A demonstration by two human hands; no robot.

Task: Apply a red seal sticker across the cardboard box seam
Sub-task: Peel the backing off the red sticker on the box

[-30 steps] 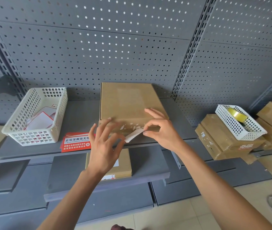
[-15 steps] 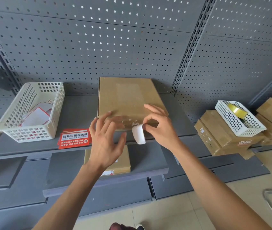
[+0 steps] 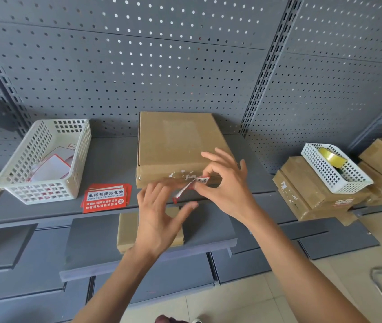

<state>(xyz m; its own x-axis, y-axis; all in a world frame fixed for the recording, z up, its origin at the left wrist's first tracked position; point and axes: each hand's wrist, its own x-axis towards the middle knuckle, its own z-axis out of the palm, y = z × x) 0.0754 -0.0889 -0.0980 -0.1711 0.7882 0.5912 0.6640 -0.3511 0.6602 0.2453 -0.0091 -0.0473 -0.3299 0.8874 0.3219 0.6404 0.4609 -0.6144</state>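
A flat brown cardboard box lies on the grey shelf, its front seam edge facing me with white torn sticker residue on it. My right hand pinches a red seal sticker at the box's front edge, thumb and forefinger closed on it. A white backing strip curls down and left from the sticker. My left hand is just below and left of it, fingers spread, fingertips near the backing; whether it touches it is unclear.
A stack of red seal stickers lies on the shelf left of the box. A white basket with peeled backings stands at far left. At right, stacked boxes carry a white basket holding a tape roll.
The sticker has turned from showing its white curled side to showing its red printed face at the box edge. The backing now hangs toward my left hand.
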